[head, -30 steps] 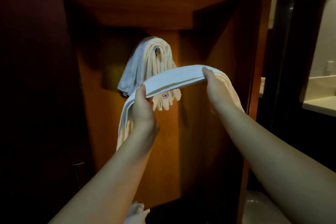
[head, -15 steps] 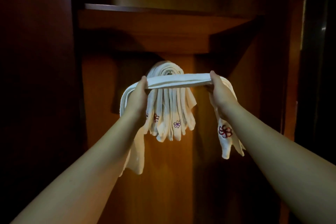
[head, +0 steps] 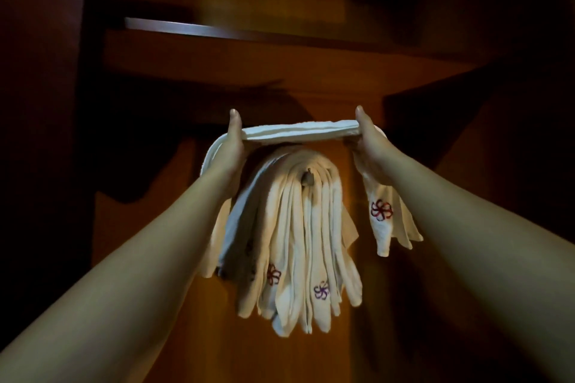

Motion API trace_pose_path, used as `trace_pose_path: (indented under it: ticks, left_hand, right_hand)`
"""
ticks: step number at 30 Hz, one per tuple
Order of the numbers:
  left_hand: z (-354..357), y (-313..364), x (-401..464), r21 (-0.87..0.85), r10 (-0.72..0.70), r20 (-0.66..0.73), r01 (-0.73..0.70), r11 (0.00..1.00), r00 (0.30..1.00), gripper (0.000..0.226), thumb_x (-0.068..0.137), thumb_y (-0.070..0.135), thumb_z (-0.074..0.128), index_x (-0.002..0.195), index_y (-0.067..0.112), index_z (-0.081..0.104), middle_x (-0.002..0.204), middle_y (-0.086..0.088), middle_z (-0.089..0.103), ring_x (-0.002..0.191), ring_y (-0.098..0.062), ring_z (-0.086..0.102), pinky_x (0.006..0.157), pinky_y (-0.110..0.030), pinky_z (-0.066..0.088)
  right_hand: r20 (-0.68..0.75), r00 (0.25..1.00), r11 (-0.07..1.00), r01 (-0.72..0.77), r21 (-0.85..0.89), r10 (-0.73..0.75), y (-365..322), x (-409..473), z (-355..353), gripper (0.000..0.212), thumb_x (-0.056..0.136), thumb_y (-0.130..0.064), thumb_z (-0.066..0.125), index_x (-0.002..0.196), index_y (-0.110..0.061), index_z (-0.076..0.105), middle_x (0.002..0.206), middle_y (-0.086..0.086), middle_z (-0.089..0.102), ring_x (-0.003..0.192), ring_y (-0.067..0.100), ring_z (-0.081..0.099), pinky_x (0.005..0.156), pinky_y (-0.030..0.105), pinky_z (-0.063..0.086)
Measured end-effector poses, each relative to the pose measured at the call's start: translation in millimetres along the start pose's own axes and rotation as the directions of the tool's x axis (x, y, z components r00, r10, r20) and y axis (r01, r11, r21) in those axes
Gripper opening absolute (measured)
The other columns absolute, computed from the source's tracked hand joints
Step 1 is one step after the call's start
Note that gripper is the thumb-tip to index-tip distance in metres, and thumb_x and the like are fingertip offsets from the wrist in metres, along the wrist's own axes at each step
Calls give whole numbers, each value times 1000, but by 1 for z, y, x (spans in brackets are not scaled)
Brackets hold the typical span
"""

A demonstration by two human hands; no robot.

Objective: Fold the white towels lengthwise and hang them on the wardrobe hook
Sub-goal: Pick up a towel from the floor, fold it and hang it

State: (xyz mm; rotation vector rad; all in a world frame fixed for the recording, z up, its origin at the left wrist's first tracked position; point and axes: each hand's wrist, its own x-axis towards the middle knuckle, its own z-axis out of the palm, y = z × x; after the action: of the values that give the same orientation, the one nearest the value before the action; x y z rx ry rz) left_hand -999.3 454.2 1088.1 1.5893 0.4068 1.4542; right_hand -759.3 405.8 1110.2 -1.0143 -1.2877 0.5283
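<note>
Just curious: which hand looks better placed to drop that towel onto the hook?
Neither clearly: left hand and right hand grip the folded towel evenly either side above the hook. Probably both together.

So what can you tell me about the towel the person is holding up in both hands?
The held towel is white, soft-looking cloth, folded into a long narrow band. It is stretched level between the left hand and the right hand, just above the hook and the hanging towels, not yet on them. Both ends droop down past the hands; the right end shows a red stitched flower.
</note>
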Motion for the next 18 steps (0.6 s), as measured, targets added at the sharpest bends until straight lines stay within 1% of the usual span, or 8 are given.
trace_pose_path:
  ticks: [3, 6, 8, 10, 12, 13, 15, 18]
  left_hand:
    - [-11, -13, 29, -9, -31, 13, 32, 999, 999, 78, 91, 82, 23, 76, 34, 82, 93, -2, 79, 84, -8, 75, 55, -16, 55]
    - [-18, -29, 45, 20, -47, 58, 46, 999, 997, 82, 90, 82, 18, 80, 33, 83, 95, 1, 79, 87, -6, 75, 57, -15, 56]
    - [-20, -41, 48, 33, -63, 66, 61, 998, 996, 88, 89, 84, 15, 92, 27, 83, 103, -1, 78, 93, -7, 74, 62, -16, 57]
    - [-20, -55, 45, 32, -77, 72, 74, 997, 994, 92, 88, 85, 13, 113, 22, 75, 113, -4, 76, 104, -11, 72, 71, -20, 58]
    - [-21, -71, 35, -4, -62, 76, 63, 998, 995, 90, 88, 84, 12, 118, 22, 71, 117, -6, 75, 108, -14, 71, 73, -21, 58]
    - [-22, -78, 29, -25, -59, 76, 61, 998, 995, 91, 88, 84, 12, 119, 22, 70, 118, -6, 74, 109, -15, 71, 73, -21, 58]
    - [-26, -93, 15, -28, -66, 68, 68, 997, 996, 93, 87, 84, 10, 125, 21, 68, 121, -5, 73, 111, -12, 69, 75, -20, 58]
    - [-30, -115, -10, -24, -116, 11, 116, 993, 993, 99, 82, 87, 10, 124, 18, 68, 116, -5, 75, 105, -10, 71, 72, -19, 57]
  right_hand:
    - [-3, 1000, 1000, 3, 18, -3, 11, 30, 4, 87, 88, -80, 39, 151, -19, 41, 150, 11, 50, 139, 27, 45, 121, 50, 27]
    - [23, 1000, 1000, -3, -1, 3, 32, 46, 1, 84, 90, -79, 36, 148, -20, 46, 145, 10, 55, 133, 25, 51, 120, 48, 30]
    - [49, 998, 1000, -26, -11, 26, 49, 49, -3, 82, 91, -80, 33, 146, -22, 50, 141, 9, 59, 128, 23, 57, 118, 47, 34]
    - [46, 998, 999, -36, 7, 35, 64, 45, -5, 76, 92, -79, 32, 138, -25, 59, 131, 7, 67, 116, 20, 66, 109, 43, 44]
    - [51, 998, 998, -44, 55, 41, 77, 36, -5, 69, 95, -75, 29, 129, -26, 65, 126, 7, 70, 108, 16, 70, 97, 37, 50]
    - [60, 998, 997, -40, 67, 36, 85, 32, -6, 71, 96, -74, 27, 133, -25, 63, 132, 8, 67, 115, 17, 68, 100, 39, 49]
    - [61, 997, 997, -53, 48, 50, 105, 21, -8, 80, 94, -77, 22, 149, -24, 48, 149, 9, 53, 135, 22, 51, 118, 51, 33]
    - [38, 991, 992, -127, 1, 127, 137, 1, -10, 87, 91, -82, 17, 156, -27, 34, 158, 5, 41, 145, 23, 39, 123, 57, 16]
